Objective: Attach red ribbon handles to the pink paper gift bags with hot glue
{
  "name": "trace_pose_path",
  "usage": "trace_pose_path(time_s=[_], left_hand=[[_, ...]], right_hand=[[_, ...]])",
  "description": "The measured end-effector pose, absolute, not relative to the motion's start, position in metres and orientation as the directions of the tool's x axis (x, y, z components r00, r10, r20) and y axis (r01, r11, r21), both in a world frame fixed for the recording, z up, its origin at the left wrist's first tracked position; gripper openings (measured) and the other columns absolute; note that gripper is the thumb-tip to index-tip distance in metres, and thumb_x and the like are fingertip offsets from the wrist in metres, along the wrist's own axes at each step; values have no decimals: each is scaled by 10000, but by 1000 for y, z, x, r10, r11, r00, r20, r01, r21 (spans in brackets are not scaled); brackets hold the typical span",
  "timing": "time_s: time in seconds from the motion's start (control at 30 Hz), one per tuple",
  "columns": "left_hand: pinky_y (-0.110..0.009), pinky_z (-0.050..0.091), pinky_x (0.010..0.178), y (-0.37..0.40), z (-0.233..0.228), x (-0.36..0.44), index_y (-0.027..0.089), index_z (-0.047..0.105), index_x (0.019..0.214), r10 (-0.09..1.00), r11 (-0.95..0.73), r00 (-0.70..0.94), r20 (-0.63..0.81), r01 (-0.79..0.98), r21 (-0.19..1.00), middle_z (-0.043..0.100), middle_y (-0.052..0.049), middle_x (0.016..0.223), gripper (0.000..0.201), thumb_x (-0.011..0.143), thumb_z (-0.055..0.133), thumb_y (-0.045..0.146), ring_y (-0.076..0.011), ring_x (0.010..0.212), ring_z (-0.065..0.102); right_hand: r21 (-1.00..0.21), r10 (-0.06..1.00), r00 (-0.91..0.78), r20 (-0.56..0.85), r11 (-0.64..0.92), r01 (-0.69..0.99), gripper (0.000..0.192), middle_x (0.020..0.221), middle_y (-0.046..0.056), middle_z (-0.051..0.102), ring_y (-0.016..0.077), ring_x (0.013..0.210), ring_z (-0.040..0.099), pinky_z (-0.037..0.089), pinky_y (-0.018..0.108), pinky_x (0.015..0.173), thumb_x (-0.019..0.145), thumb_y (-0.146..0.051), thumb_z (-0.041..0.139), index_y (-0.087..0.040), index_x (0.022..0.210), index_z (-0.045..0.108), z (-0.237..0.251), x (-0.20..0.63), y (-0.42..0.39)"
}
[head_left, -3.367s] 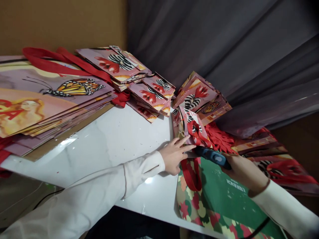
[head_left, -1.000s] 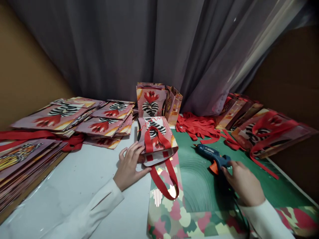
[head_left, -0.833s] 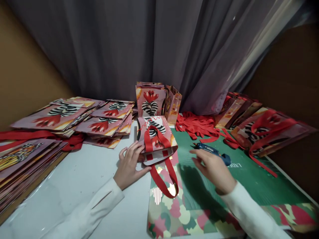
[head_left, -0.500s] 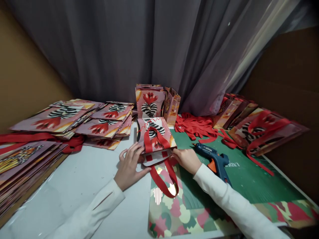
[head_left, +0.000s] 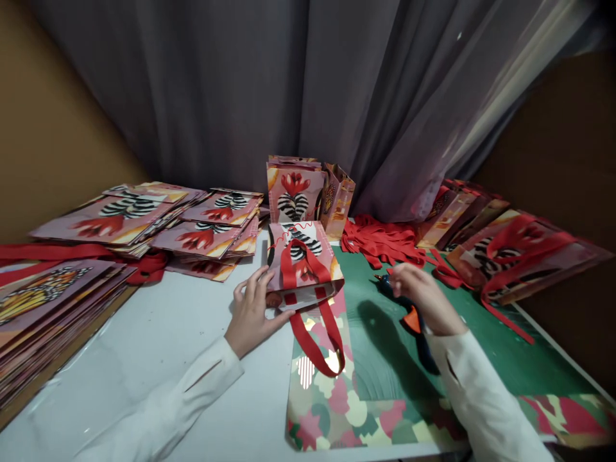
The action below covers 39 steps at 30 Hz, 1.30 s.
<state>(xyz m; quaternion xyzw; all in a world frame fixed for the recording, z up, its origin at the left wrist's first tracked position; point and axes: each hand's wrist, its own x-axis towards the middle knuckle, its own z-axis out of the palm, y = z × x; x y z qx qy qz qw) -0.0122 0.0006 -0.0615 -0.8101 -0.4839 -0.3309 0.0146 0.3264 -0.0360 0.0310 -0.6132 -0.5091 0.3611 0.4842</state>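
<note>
A small pink gift bag [head_left: 304, 258] with a zebra-striped print lies flat at the middle of the white table [head_left: 158, 333]. Its red ribbon handle [head_left: 318, 337] loops toward me. My left hand [head_left: 253, 312] holds the bag's left edge, fingers on top and thumb at the lower edge. My right hand [head_left: 423, 296] hovers with its fingers apart and nothing in it, just above the blue and orange glue gun [head_left: 412, 319]. The gun lies on the green cutting mat [head_left: 481, 350]. A heap of red ribbons [head_left: 380, 240] lies just beyond that hand.
Flat pink bags are stacked at the left [head_left: 144, 215], and larger butterfly-print bags [head_left: 43, 295] at the near left. Two bags stand upright [head_left: 294, 189] before the grey curtain [head_left: 289, 77]. More bags with red handles [head_left: 520, 250] lean at the right. Patterned paper [head_left: 337, 401] lies under the mat.
My right hand left the bag's right edge and moved right, over the glue gun toward the ribbons. A second ago it had set the gun down. The left hand stayed put.
</note>
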Motion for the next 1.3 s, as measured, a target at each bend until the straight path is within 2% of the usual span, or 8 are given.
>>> trace_pose_path(time_s=[0.13,0.23,0.3,0.43,0.5,0.57,0.83,1.3], left_hand=[[-501,282,1042,2,-61,-11,208,311,1370,769,-518,287,572,803,293,442,-197,1379,770,788,632,597,-329,1266,466],[-504,289,1040,3,-61,-11,209,317,1363,764,-507,274,584,815,281,452,-193,1361,757,794,622,604,-329,1254,473],[-506,309,1025,4,-62,-11,204,321,1363,765,-491,261,589,828,270,451,-197,1352,753,797,619,602,-336,1252,469],[-505,331,1011,2,-61,-9,201,325,1367,770,-464,241,591,847,259,451,-199,1343,775,783,629,610,-351,1271,450],[-492,335,1012,0,-61,-6,190,330,1369,768,-459,235,596,850,256,450,-202,1345,792,774,633,617,-351,1277,445],[-484,337,1012,-3,-60,-3,172,340,1366,767,-452,228,600,856,252,451,-208,1342,801,771,631,621,-349,1276,445],[-473,335,1015,-6,-60,3,120,373,1350,762,-425,200,615,872,243,474,-216,1323,824,757,636,629,-338,1261,454],[-468,307,1018,-4,-60,4,100,379,1343,755,-430,204,623,872,236,487,-225,1311,800,787,599,631,-336,1254,458]], right_hand=[[-842,998,-12,62,59,537,202,663,-6,577,143,595,525,402,264,579,811,-402,524,-206,765,549,0,286,-40],[-665,992,-67,105,121,737,148,711,12,612,162,656,559,399,271,625,861,-271,455,-210,760,545,-8,266,-46],[-590,987,-113,112,158,792,148,768,30,639,178,708,587,415,280,657,876,-219,442,-209,788,561,-9,253,-54],[-544,940,-303,157,338,768,198,1077,80,674,216,996,609,470,341,873,915,-176,434,-201,978,620,-14,220,-77],[-528,902,-398,170,424,736,277,1298,93,605,238,1183,541,429,393,1017,915,-172,453,-197,1146,604,-22,203,-89],[-510,890,-427,161,446,736,369,1396,110,539,254,1274,480,393,426,1087,908,-171,469,-172,1267,557,-31,189,-98],[-467,909,-393,141,411,783,420,1420,132,511,258,1338,426,344,428,1156,915,-150,436,-101,1322,525,-48,168,-106],[-433,905,-387,180,426,794,454,1425,117,514,258,1302,456,370,457,1123,896,-152,478,-138,1349,509,-50,170,-106]])
